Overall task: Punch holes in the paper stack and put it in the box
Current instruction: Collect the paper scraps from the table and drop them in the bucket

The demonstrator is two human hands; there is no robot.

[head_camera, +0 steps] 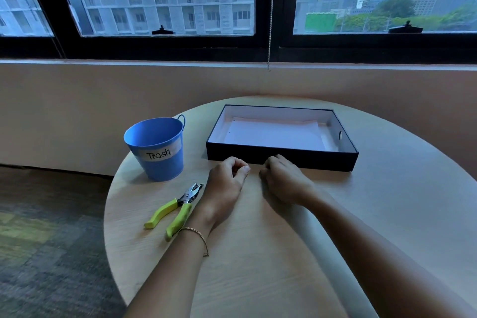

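Note:
A white paper stack (273, 134) with small holes along its left edge lies flat inside the shallow black box (281, 159) at the far side of the round table. A hole punch (175, 208) with yellow-green handles lies on the table to the left of my left wrist. My left hand (227, 183) rests on the table just in front of the box, fingers curled, holding nothing. My right hand (284, 181) rests beside it, also curled into a loose fist and holding nothing.
A blue bucket (157, 147) labelled "Trash" stands left of the box. The round wooden table (258, 253) ends at a curved edge on the left, above carpet. A beige wall and window sill run behind the table.

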